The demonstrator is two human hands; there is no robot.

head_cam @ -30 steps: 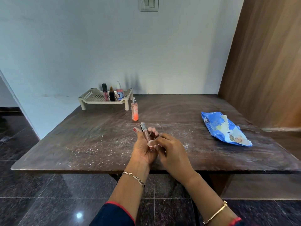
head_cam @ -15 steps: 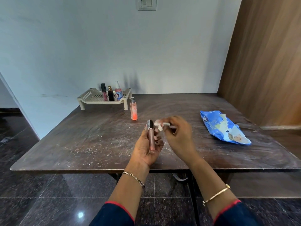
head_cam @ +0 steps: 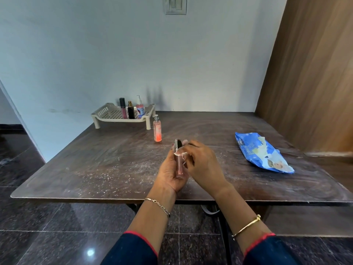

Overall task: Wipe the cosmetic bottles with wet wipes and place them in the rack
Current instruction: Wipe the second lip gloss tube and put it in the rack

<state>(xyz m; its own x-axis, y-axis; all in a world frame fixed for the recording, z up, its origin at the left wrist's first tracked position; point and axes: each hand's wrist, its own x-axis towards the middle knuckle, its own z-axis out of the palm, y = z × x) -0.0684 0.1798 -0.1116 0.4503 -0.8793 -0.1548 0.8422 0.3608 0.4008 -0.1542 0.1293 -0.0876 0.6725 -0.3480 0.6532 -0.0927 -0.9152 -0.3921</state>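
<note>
Rack (head_cam: 101, 111) holds gloss tube (head_cam: 123, 109), black bottle (head_cam: 131, 112) and pump bottle (head_cam: 140, 109), upright.

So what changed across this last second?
The right hand, which had lifted the wet wipe clear of the lip gloss tube half a second ago, has brought it back against the tube just below the cap. The left hand holds the tube throughout. Rack, orange spray bottle and wipes pack have not moved.
</note>
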